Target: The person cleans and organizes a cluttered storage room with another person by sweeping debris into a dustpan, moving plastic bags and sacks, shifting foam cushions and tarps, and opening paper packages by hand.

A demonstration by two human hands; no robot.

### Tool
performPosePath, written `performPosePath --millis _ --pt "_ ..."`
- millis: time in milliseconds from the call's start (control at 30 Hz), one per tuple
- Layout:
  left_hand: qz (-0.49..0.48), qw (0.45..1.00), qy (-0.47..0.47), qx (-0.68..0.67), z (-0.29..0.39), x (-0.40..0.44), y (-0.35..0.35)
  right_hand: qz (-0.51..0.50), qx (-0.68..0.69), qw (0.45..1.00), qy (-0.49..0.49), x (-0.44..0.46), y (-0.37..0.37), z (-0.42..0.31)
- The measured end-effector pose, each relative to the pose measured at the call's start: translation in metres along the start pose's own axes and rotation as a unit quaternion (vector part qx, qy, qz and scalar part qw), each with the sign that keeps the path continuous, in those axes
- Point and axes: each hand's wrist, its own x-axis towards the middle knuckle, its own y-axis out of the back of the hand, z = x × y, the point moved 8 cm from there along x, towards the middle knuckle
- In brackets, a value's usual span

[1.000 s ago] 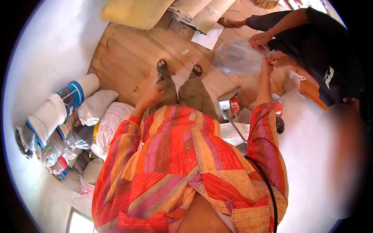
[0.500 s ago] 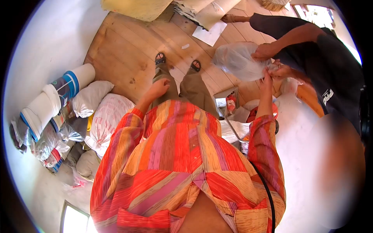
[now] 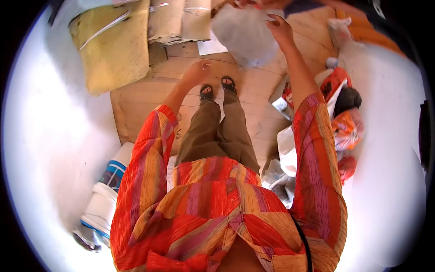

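Observation:
A filled, cloudy clear plastic bag (image 3: 244, 34) hangs at the top of the view. Another person's hands (image 3: 253, 3) are at its upper end, partly cut off by the frame edge. My right hand (image 3: 281, 31) reaches to the bag's right side, fingers bent and apart; whether they touch the plastic is hard to see. My left hand (image 3: 197, 72) hovers over the floor left of the bag, its fingers loosely curled with nothing visible in them.
Tied stacks of flattened cardboard (image 3: 113, 50) lie at upper left. White paper (image 3: 212, 45) is on the wooden floor (image 3: 149, 99). Buckets (image 3: 102, 199) stand along the left wall. Bags, among them an orange one (image 3: 346, 129), line the right wall.
My view has swung forward, bringing the cardboard lower into sight. My right hand has come away from the other person's hands. The bag now appears higher and further left.

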Motion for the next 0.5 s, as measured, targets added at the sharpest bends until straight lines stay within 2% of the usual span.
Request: performPosePath --millis 33,67,133,167,200,233,267,300,333,400,433,467,500 --pt "-0.022 1.000 -0.013 0.005 0.002 -0.003 -0.006 0.037 -0.079 0.995 0.045 -0.013 0.009 0.001" --pt "-0.037 0.998 -0.017 0.043 0.003 -0.010 -0.008 0.046 -0.077 0.996 0.027 -0.036 0.016 0.017" --pt "-0.052 0.994 -0.040 0.088 -0.003 -0.040 -0.013 -0.040 -0.076 0.996 -0.015 -0.081 0.020 0.059" --pt "-0.051 0.989 -0.066 0.121 -0.005 -0.048 -0.016 -0.030 -0.045 0.996 -0.073 -0.114 0.029 0.098" --pt "-0.090 0.988 -0.057 0.109 -0.024 -0.058 -0.025 -0.018 -0.011 0.992 -0.128 -0.157 0.033 0.149" --pt "-0.130 0.985 -0.047 0.098 -0.047 -0.072 -0.033 0.014 -0.129 0.987 -0.098 -0.200 0.044 0.186" --pt "-0.164 0.980 -0.047 0.104 -0.060 -0.089 -0.035 0.007 -0.174 0.976 -0.134 -0.252 0.052 0.215" --pt "-0.199 0.964 -0.001 0.176 -0.050 -0.114 -0.027 -0.003 -0.218 0.961 -0.168 -0.304 0.060 0.242" --pt "-0.200 0.967 -0.028 0.155 -0.055 -0.132 -0.022 0.037 -0.182 0.960 -0.210 -0.366 0.075 0.239" --pt "-0.233 0.959 0.053 0.153 -0.076 -0.161 -0.012 -0.097 -0.309 0.912 -0.253 -0.457 0.064 0.285" --pt "-0.254 0.948 0.107 0.162 -0.077 -0.175 -0.004 -0.189 -0.360 0.899 -0.164 -0.497 0.046 0.320" --pt "-0.254 0.946 0.094 0.176 -0.088 -0.181 0.000 -0.279 -0.402 0.869 -0.073 -0.533 0.025 0.343" --pt "-0.258 0.943 0.080 0.194 -0.113 -0.181 0.006 -0.262 -0.393 0.877 -0.084 -0.549 0.022 0.340"
